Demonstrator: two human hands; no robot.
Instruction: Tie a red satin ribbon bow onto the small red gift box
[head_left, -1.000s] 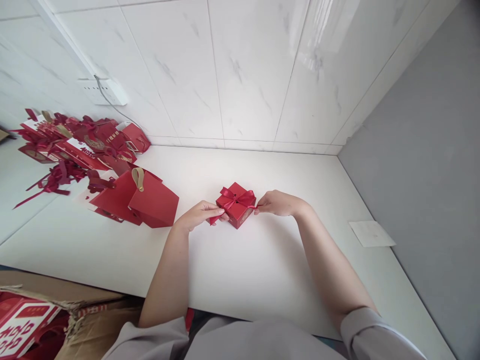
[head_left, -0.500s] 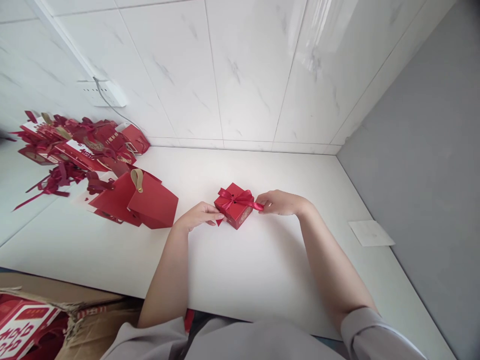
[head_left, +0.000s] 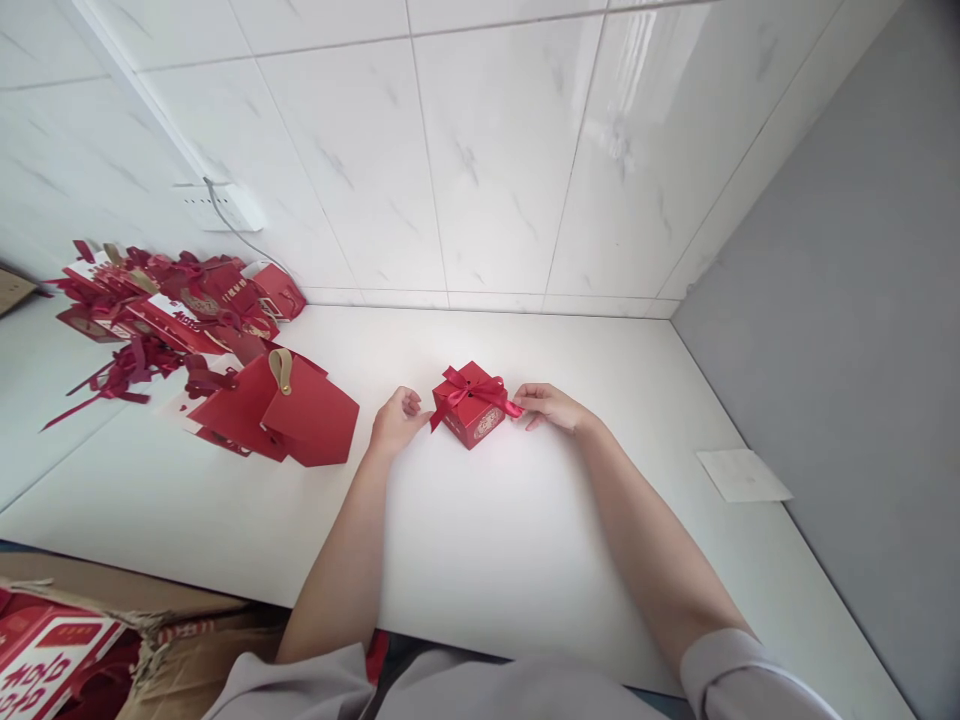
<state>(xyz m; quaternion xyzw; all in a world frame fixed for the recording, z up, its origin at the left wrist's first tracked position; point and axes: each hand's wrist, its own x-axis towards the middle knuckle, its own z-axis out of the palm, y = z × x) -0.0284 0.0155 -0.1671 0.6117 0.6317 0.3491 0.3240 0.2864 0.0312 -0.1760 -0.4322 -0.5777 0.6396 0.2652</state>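
Note:
A small red gift box (head_left: pixel 470 428) stands on the white table, turned cornerwise, with a gold pattern on its near right side. Across its top lies a red ribbon (head_left: pixel 466 387) tied in a bow, its tails hanging to the left and right. My right hand (head_left: pixel 551 405) pinches the right tail beside the box. My left hand (head_left: pixel 397 418) is at the left tail; its thumb points toward the ribbon end and the fingers are curled apart from it, with nothing visible between them.
To the left stand a larger red bag-like box (head_left: pixel 311 415) with a tan loop and a pile of red ribboned boxes (head_left: pixel 180 290). A cardboard carton (head_left: pixel 202 660) holds more red packages at the lower left. White paper (head_left: pixel 742 475) lies near the grey partition (head_left: pixel 840 300).
My left hand has let go of the left ribbon tail and drawn slightly back and up. The right hand stays at its tail. The camera view has shifted a little.

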